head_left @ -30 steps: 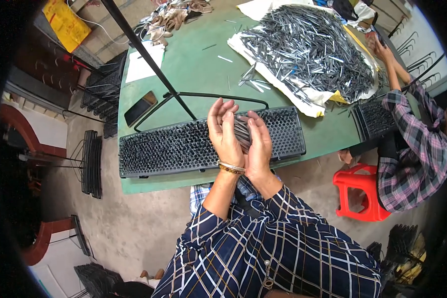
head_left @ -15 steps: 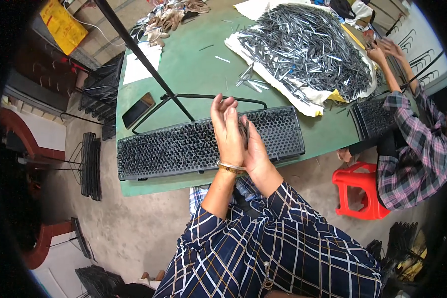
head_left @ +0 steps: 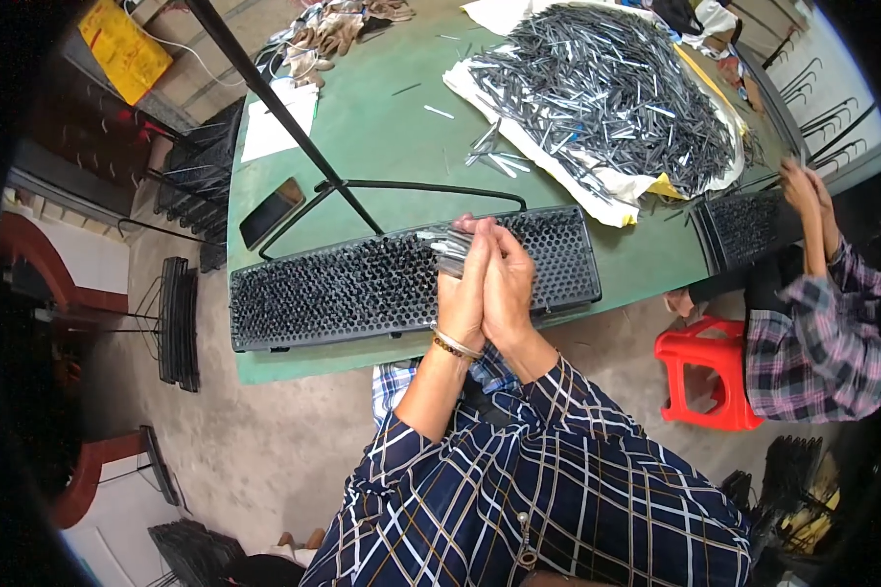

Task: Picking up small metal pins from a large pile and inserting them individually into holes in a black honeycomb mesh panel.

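My left hand (head_left: 464,300) and my right hand (head_left: 506,293) are pressed together, palm to palm. A bundle of slim grey and silvery strips (head_left: 448,251) is clasped between them, its ends poking out on the left near the fingertips. The strips' exact kind does not show. Below the hands lies a long black tray (head_left: 313,298) full of small round holes. Dark pieces stand in many holes across its left and middle parts, while bare holes show toward its right end.
A big heap of similar strips (head_left: 607,98) lies on a white sack (head_left: 612,210). A black metal stand (head_left: 294,137) rises behind the tray, beside a phone (head_left: 272,212) and white paper (head_left: 280,122). At right, a co-worker's hands (head_left: 808,191) are above another tray (head_left: 739,230), near a red stool (head_left: 710,372).
My hands have closed together and turned, so the strip ends now stick out to the left. The co-worker's hands have moved nearer to their own tray.
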`<state>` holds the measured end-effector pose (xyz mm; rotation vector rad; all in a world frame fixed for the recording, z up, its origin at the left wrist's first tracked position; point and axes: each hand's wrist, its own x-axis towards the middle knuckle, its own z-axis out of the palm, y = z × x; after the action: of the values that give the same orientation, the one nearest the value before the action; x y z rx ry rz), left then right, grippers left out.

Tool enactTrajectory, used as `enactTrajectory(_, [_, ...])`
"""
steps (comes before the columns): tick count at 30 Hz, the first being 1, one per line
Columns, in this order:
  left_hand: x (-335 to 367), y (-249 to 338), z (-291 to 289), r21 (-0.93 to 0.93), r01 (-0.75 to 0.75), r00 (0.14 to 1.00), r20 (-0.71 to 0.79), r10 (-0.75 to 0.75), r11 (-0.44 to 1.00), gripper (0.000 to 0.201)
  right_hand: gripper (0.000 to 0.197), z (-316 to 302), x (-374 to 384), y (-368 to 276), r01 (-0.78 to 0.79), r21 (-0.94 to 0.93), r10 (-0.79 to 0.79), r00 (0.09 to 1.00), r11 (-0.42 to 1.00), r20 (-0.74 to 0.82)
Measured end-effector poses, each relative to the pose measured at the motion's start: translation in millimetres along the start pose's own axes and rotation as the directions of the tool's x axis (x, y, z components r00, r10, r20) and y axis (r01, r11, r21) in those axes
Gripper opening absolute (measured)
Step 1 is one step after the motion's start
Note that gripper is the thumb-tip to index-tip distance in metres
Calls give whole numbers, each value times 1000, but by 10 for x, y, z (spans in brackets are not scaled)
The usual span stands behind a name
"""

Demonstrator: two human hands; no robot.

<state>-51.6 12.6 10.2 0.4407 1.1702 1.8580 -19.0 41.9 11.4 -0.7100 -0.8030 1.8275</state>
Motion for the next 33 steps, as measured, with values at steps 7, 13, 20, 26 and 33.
enactTrajectory(7, [-13, -10, -54, -196, 11, 999, 44, -2, 980, 47, 20, -12, -106, -8, 312, -387, -268, 949, 868, 165])
enactTrajectory(13, [2, 41, -145, -594, 210, 971, 220, -95, 776, 42, 28, -13, -207, -132, 662, -733, -515, 688, 155, 512])
enactTrajectory(20, [-27, 11, -295, -490, 384, 921, 269, -283, 783, 30, 45, -206, -213, -147, 636, -770, -391, 699, -42, 599])
enactTrajectory(26, [-96, -30, -289, -601, 357, 926, 129, -354, 715, 18, 46, -486, -294, -129, 649, -707, -388, 751, 282, 535])
enactTrajectory(33, [-186, -12, -272, -541, 401, 906, 116, -407, 739, 15, 16, -644, -296, -190, 595, -649, -482, 792, 474, 373])
